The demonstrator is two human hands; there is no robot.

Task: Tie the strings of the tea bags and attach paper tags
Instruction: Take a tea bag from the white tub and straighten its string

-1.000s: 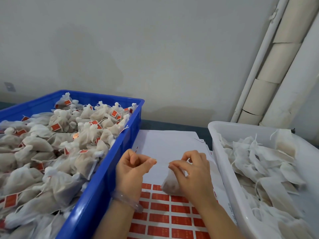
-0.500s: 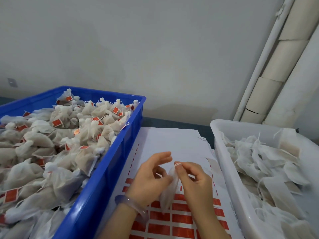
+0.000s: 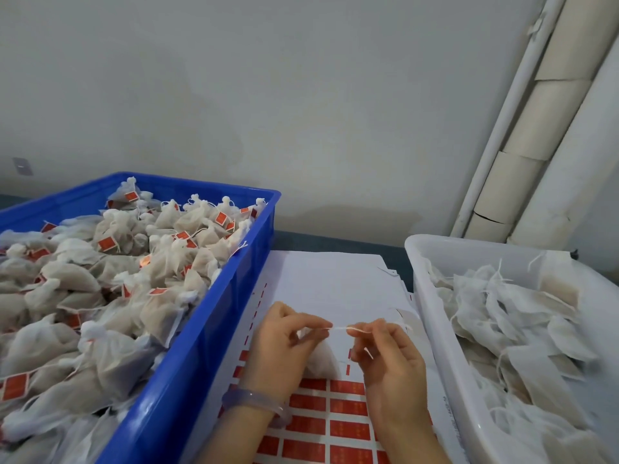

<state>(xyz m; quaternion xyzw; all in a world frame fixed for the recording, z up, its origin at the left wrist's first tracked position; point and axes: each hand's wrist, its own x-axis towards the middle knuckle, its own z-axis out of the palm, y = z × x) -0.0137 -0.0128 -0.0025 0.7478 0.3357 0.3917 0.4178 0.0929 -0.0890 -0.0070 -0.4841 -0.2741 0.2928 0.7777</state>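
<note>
A person's L hand (image 3: 281,346) and R hand (image 3: 392,356) are holding a white string (image 3: 340,328) stretched btwn them just above the tag sheet (image 3: 335,286). Each hand is pinching one end w/ thumb and forefinger, the other fingers curling loosely. The tea bag (image 3: 321,360) is hanging below the string, partly behind the L hand; can't tell if its bottom is touching the tag sheet. Red tags (image 3: 348,430) are filling the sheet's near rows, the far part showing bare white. A blue crate (image 3: 201,346) is sitting just left of the tag sheet, heaped w/ tied bags (image 3: 117,272) carrying red tags. A white tub (image 3: 432,316) is sitting just right of the sheet, holding flat bags (image 3: 522,316) w/ loose strings. A pale bracelet (image 3: 254,401) is circling the L wrist over the sheet. Beyond the sheet, to the right, pale pipes (image 3: 536,128) are running up a grey wall (image 3: 301,112).
</note>
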